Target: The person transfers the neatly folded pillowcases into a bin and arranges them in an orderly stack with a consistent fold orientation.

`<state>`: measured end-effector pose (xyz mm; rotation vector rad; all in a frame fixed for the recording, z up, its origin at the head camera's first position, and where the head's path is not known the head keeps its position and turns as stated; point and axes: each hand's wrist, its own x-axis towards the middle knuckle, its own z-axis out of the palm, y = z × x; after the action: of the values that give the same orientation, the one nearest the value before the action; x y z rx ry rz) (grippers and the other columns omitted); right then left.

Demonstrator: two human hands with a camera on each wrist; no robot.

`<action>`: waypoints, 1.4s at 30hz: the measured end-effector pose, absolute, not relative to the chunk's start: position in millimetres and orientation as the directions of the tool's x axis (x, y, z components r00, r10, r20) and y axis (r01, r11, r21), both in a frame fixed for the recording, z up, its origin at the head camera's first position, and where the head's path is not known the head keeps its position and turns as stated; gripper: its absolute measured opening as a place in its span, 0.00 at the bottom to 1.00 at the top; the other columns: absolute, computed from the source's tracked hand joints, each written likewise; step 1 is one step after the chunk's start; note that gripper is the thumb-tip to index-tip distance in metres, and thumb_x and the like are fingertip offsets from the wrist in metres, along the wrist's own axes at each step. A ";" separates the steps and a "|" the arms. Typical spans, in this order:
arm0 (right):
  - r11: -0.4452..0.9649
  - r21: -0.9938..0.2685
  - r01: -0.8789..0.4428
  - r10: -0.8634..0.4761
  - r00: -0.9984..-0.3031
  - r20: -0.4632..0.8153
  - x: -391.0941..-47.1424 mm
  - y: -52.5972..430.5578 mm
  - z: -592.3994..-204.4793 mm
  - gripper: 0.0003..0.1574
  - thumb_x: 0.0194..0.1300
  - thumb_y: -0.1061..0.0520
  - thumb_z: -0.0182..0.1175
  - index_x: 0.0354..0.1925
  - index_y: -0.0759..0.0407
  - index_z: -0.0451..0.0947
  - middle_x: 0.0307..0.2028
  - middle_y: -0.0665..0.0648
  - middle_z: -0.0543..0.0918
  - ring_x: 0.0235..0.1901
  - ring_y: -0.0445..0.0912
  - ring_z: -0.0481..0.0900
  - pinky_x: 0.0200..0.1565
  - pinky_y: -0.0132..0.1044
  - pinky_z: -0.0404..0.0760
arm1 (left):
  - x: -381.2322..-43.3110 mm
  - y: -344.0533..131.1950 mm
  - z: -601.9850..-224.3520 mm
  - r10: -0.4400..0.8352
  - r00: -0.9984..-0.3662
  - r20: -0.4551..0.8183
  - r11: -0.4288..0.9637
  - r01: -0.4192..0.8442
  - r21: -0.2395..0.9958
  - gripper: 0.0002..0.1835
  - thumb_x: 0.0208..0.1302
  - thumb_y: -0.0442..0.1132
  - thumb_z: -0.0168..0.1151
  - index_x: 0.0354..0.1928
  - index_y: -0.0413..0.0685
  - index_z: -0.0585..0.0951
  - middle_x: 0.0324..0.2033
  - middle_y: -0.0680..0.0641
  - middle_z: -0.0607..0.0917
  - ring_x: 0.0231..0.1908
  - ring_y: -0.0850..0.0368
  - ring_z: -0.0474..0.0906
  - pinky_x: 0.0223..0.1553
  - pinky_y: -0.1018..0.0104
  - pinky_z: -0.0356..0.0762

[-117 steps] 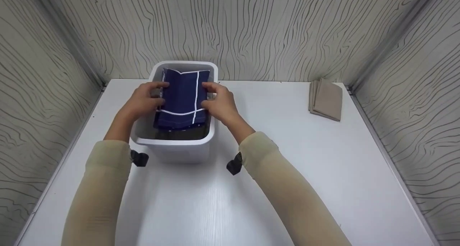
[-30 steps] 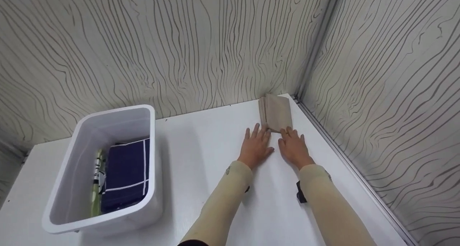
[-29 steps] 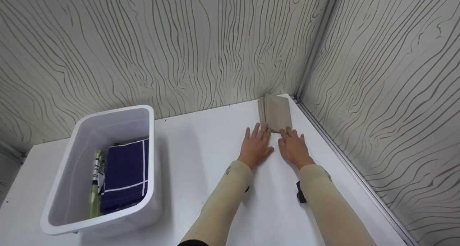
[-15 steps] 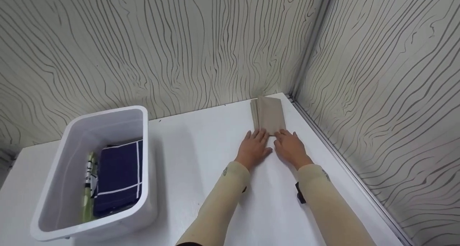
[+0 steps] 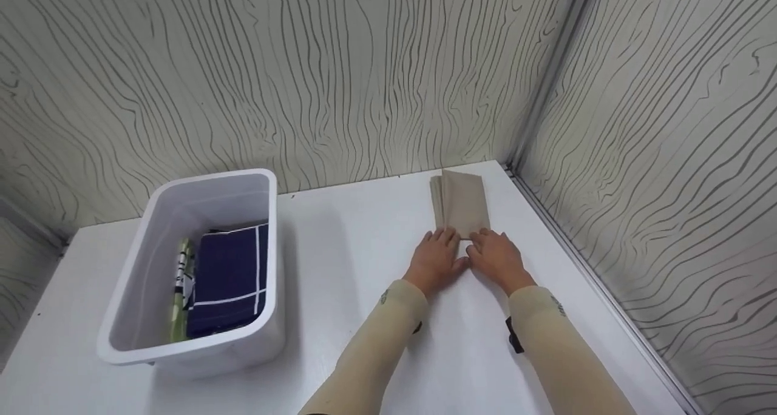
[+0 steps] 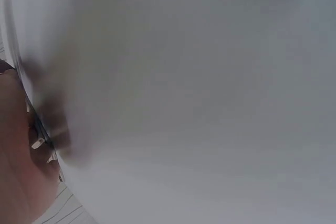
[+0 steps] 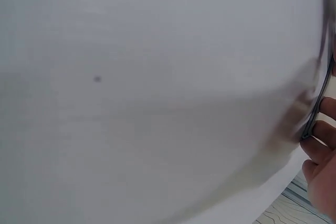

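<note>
A folded beige cloth (image 5: 466,202) lies on the white table near the back right corner, several layers showing along its left side. My left hand (image 5: 432,263) rests its fingertips on the cloth's near left edge, its thumb on the table side of that edge. Beside it my right hand (image 5: 496,258) has bent fingers on the near right edge, thumb pointing inward. In the left wrist view only part of the left hand (image 6: 21,166) shows at the border. The right wrist view catches the right fingers (image 7: 321,150) at the cloth's dark edge, close over the table.
A white plastic bin (image 5: 273,245) stands to the left. Inside lie a folded navy cloth (image 5: 227,263) with white lines and a green, black and white folded item (image 5: 180,287). Wood-grain patterned walls (image 5: 364,69) bound the table behind and at right.
Both hands have left the bin, where the navy cloth now lies, and reached the beige cloth. Since half a second ago the beige cloth has slid slightly nearer, with fingers more bent.
</note>
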<state>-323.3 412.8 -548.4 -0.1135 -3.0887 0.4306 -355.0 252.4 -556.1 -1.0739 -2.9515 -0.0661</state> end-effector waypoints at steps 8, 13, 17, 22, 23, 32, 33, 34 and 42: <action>0.951 -0.308 0.036 0.046 -0.999 0.025 -311.6 392.8 -547.4 0.32 0.66 0.45 0.51 0.61 0.63 0.75 0.64 0.68 0.73 0.64 0.66 0.69 0.70 0.59 0.59 | -338.6 224.1 -552.9 0.642 -0.767 0.014 0.761 0.639 0.109 0.37 0.71 0.67 0.35 0.73 0.53 0.63 0.72 0.52 0.64 0.73 0.53 0.59 0.74 0.54 0.55; 0.951 -0.310 0.005 0.018 -0.999 0.041 -306.6 379.3 -547.7 0.32 0.65 0.45 0.54 0.59 0.62 0.77 0.62 0.66 0.75 0.63 0.64 0.71 0.69 0.58 0.61 | -327.7 206.3 -547.6 0.620 -0.785 0.001 0.773 0.611 0.170 0.36 0.71 0.66 0.39 0.72 0.52 0.65 0.71 0.52 0.66 0.72 0.52 0.60 0.74 0.54 0.55; 0.949 -0.316 -0.008 0.004 -0.999 0.039 -303.2 368.8 -548.1 0.30 0.65 0.44 0.54 0.58 0.61 0.78 0.62 0.65 0.77 0.63 0.63 0.72 0.69 0.58 0.61 | -321.8 195.8 -547.1 0.602 -0.799 -0.006 0.785 0.590 0.189 0.35 0.70 0.65 0.43 0.71 0.52 0.66 0.70 0.52 0.68 0.71 0.52 0.62 0.73 0.53 0.56; 0.940 -0.341 0.010 0.013 -1.000 0.004 -298.2 359.5 -544.4 0.30 0.65 0.44 0.54 0.58 0.59 0.78 0.63 0.63 0.76 0.64 0.62 0.71 0.67 0.58 0.65 | -313.5 186.7 -547.7 0.592 -0.806 -0.015 0.796 0.581 0.171 0.36 0.70 0.65 0.45 0.71 0.52 0.66 0.70 0.52 0.68 0.71 0.52 0.62 0.73 0.53 0.57; 0.938 -0.346 0.009 0.009 -1.000 -0.003 -297.2 357.9 -543.0 0.30 0.65 0.44 0.54 0.59 0.59 0.78 0.63 0.63 0.75 0.64 0.62 0.71 0.67 0.58 0.66 | -312.2 185.0 -548.1 0.588 -0.809 -0.015 0.799 0.577 0.168 0.35 0.70 0.65 0.45 0.71 0.52 0.66 0.70 0.52 0.68 0.71 0.53 0.62 0.73 0.54 0.57; 0.932 -0.361 -0.032 -0.048 -0.998 -0.036 -290.0 345.9 -542.2 0.31 0.70 0.42 0.49 0.62 0.58 0.75 0.66 0.66 0.71 0.66 0.65 0.67 0.67 0.60 0.63 | -304.0 167.6 -551.0 0.575 -0.818 0.027 0.802 0.569 0.180 0.33 0.70 0.62 0.48 0.69 0.52 0.68 0.69 0.52 0.69 0.70 0.53 0.64 0.72 0.52 0.59; 0.933 -0.359 -0.039 -0.053 -0.998 -0.029 -289.2 344.1 -542.3 0.31 0.70 0.42 0.49 0.61 0.58 0.76 0.66 0.66 0.71 0.66 0.65 0.68 0.67 0.60 0.63 | -303.2 165.5 -551.1 0.574 -0.818 0.032 0.801 0.570 0.183 0.33 0.70 0.62 0.49 0.69 0.52 0.68 0.69 0.52 0.69 0.70 0.52 0.64 0.72 0.51 0.60; 0.935 -0.351 -0.049 -0.060 -0.998 -0.020 -288.4 342.2 -542.3 0.31 0.70 0.42 0.49 0.61 0.59 0.76 0.65 0.66 0.72 0.65 0.65 0.68 0.67 0.60 0.63 | -302.4 163.5 -551.2 0.574 -0.818 0.031 0.801 0.569 0.185 0.33 0.70 0.62 0.49 0.69 0.51 0.68 0.69 0.52 0.69 0.70 0.52 0.64 0.72 0.51 0.60; 0.958 -0.272 -0.087 -0.097 -0.995 -0.026 -283.2 324.3 -540.1 0.30 0.69 0.43 0.50 0.61 0.58 0.76 0.64 0.65 0.74 0.63 0.64 0.71 0.64 0.59 0.69 | -295.6 146.2 -551.8 0.563 -0.825 0.049 0.803 0.560 0.205 0.31 0.70 0.62 0.49 0.66 0.51 0.71 0.68 0.51 0.71 0.68 0.51 0.67 0.71 0.50 0.61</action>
<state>-283.2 324.3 -540.1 0.1480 -3.1476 0.4340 -295.6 146.2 -551.8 -0.9338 -2.9958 -0.3336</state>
